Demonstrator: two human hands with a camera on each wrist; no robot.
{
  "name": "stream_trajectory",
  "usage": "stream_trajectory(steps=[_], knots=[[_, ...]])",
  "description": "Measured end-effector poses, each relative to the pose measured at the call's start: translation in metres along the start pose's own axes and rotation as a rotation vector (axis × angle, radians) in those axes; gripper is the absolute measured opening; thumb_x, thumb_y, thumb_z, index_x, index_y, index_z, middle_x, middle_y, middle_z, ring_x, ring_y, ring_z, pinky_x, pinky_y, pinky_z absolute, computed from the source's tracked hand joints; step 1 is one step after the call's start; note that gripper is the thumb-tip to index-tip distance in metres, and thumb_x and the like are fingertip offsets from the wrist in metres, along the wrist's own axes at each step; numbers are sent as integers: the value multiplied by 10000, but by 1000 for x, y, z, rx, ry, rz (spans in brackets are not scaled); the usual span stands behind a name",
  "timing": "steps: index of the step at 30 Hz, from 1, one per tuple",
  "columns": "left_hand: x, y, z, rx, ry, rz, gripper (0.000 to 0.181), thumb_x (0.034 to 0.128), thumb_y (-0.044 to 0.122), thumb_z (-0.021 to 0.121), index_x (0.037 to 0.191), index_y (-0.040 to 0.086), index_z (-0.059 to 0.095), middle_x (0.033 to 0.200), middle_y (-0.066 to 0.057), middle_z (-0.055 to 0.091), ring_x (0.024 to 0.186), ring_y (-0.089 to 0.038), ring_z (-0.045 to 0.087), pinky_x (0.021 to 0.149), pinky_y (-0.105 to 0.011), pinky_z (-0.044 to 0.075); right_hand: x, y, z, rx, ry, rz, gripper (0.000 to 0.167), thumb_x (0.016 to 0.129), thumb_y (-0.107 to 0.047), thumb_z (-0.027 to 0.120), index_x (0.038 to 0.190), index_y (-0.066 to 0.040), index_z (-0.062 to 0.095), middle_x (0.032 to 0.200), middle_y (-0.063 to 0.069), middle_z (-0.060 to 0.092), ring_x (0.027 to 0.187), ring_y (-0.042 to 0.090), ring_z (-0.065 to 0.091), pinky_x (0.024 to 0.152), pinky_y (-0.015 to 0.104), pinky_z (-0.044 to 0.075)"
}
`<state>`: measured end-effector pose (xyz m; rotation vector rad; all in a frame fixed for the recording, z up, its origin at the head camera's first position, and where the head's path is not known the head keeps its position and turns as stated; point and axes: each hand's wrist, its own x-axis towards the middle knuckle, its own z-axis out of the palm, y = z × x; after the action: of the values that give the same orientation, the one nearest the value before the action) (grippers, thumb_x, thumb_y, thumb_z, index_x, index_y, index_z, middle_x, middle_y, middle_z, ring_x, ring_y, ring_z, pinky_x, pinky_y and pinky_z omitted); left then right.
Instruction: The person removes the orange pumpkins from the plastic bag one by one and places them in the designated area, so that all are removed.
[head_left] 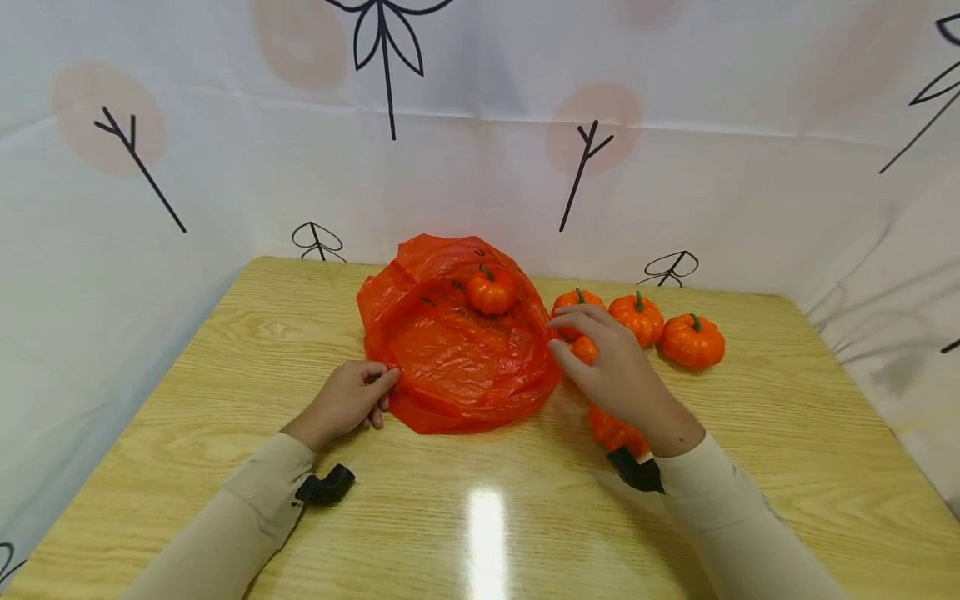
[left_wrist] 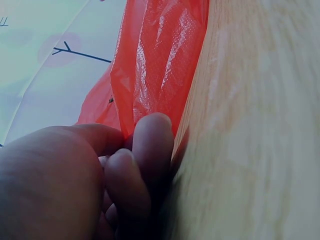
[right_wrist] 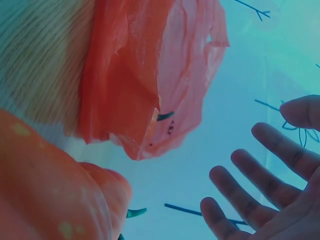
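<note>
An orange-red plastic bag (head_left: 450, 350) lies spread with its mouth facing up, a small orange pumpkin (head_left: 491, 290) with a green stem inside it. At the bag's near left rim, my left hand (head_left: 348, 396) pinches the plastic between thumb and fingers, as the left wrist view also shows. My right hand (head_left: 618, 371) hovers by the bag's right rim with fingers apart and nothing held. Beneath and around it sit several more pumpkins, one (head_left: 615, 432) partly covered by the wrist. The right wrist view shows a pumpkin (right_wrist: 45, 185) close to the camera, beside the spread fingers.
A wooden table (head_left: 405, 517) carries everything. Two uncovered pumpkins, one (head_left: 637, 321) nearer the bag and another (head_left: 693, 342) farther right, stand toward the back. A white patterned cloth (head_left: 480, 183) hangs behind the table and along its sides.
</note>
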<state>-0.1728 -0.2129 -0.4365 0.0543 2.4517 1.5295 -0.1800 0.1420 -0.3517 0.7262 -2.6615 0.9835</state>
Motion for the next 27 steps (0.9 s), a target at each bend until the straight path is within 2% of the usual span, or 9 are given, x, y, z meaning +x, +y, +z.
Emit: stream_trajectory(steps=[8, 14, 21, 27], knots=[[-1, 1, -1, 17, -5, 6, 410, 1043, 358, 541, 779, 49, 595, 687, -67, 590, 496, -184, 625, 451, -272, 502, 0, -2, 2, 8, -33, 5, 242, 991, -193, 622, 1196, -73, 668, 1358, 128, 584, 1183, 302, 589, 989, 541, 510], [0, 0, -2, 18, 1, -3, 403, 1049, 354, 531, 783, 60, 605, 697, -73, 598, 504, -203, 631, 458, -282, 511, 3, -4, 4, 19, -41, -11, 236, 991, -198, 627, 1193, -84, 669, 1314, 90, 607, 1106, 290, 600, 950, 508, 522], [1, -1, -1, 15, 0, -3, 400, 1045, 359, 537, 781, 65, 602, 694, -65, 597, 500, -196, 630, 455, -272, 505, 9, -12, 9, 32, -51, -26, 237, 981, -186, 645, 1196, -89, 670, 1313, 89, 617, 1223, 283, 570, 1015, 509, 496], [1, -1, -2, 21, -3, 5, 406, 1046, 362, 535, 782, 62, 602, 692, -68, 599, 501, -201, 630, 454, -276, 503, 12, -17, 12, 42, -52, -47, 240, 982, -205, 645, 1193, -92, 672, 1302, 84, 630, 1241, 279, 567, 1033, 504, 493]])
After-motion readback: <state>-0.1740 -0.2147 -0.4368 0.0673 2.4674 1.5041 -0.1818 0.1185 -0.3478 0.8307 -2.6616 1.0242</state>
